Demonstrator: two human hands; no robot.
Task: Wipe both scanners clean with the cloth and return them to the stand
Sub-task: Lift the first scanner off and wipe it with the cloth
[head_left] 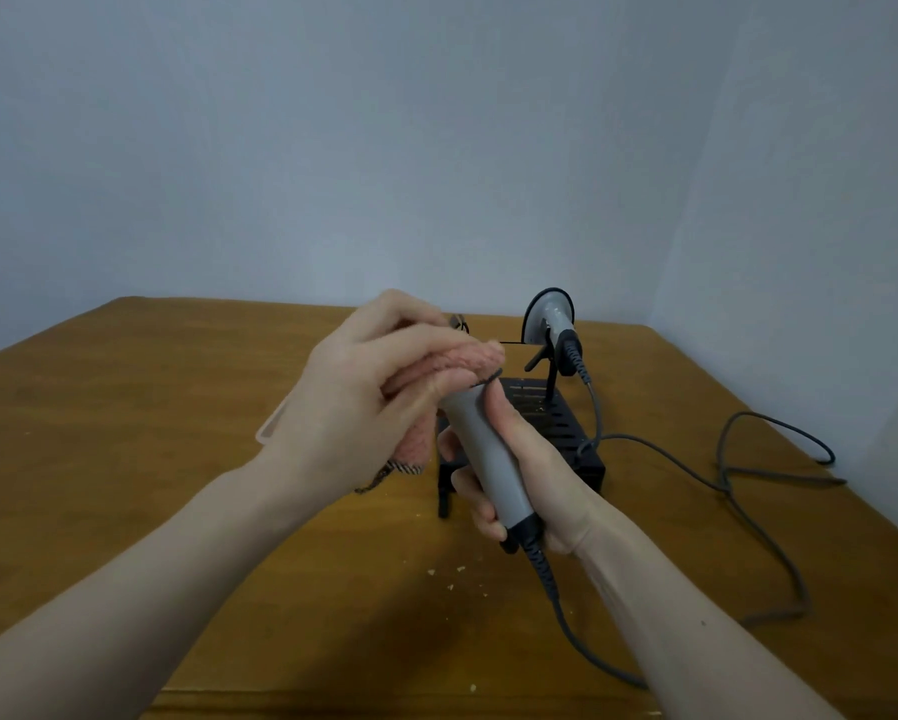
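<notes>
My right hand (519,475) grips the grey handle of one scanner (486,459), held above the table with its head pointing away from me. My left hand (364,392) holds a pink cloth (470,356) bunched over the scanner's head, which the cloth and fingers hide. A second grey scanner (553,317) sits on the black stand (561,433) behind my hands, its head up and its cable hanging to the right.
Grey cables (738,475) loop across the wooden table (151,407) to the right of the stand. A cable (566,631) runs from the held scanner toward me. Small crumbs (452,574) lie on the table near the front. A grey wall stands behind.
</notes>
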